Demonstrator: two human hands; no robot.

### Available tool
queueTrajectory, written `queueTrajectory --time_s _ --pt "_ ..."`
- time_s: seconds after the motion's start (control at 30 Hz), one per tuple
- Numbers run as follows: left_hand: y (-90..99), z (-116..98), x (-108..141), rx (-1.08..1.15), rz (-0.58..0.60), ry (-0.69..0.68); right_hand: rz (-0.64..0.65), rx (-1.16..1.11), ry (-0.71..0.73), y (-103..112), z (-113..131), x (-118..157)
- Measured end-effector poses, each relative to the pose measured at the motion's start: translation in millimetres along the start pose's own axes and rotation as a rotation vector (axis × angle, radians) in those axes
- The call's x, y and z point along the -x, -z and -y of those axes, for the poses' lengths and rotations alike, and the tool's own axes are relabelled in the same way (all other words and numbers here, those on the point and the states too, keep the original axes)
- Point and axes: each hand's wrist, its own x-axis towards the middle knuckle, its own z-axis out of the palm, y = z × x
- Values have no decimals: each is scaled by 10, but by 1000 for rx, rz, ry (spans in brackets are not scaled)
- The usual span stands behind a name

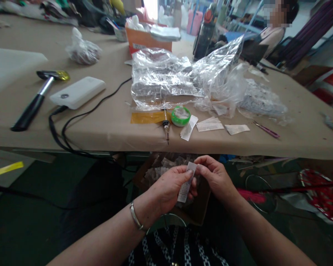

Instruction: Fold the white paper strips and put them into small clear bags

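My left hand [170,186], with a bracelet at the wrist, pinches a white printed label strip [185,186] between thumb and fingers. At the strip's top right edge, the thumb and forefinger of my right hand [213,175] are pressed together; whether they grip the strip or something small is too fine to tell. Below both hands is an open cardboard box [198,214] holding many small clear packets [158,173]. Stacks of similar labels [210,125] lie near the table edge, beside a round green container [180,116].
The table [113,129] holds a soldering iron [166,127], clear plastic bags [163,77], tweezers [266,130], a white power bank [78,92] with a black cable, a hammer [37,99] and a dark bottle [204,35]. A person [274,33] sits at the back right.
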Motion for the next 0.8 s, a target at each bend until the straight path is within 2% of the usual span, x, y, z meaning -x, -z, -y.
queueTrajectory --time_s 0.07,0.13,0.33,0.43,0.57,0.67,0.8 --pt "17 6 10 -13 -6 -17 46 -125 -100 -22 -10 -37" --pt "32 11 18 -31 -18 -26 56 -195 -141 -44 -29 -65" --pt "40 4 51 -73 -69 -98 46 -237 -110 -116 -43 -133" --pt "68 -22 78 -178 -113 -238 82 -226 -88 -186 18 -198" --pt "179 -84 127 -425 -267 -463 126 -125 19 -309 137 -327" --pt "267 -144 156 -522 -416 -513 132 -13 89 -389 200 -430" --pt "336 -255 150 -608 -554 -614 99 135 135 -453 227 -534"
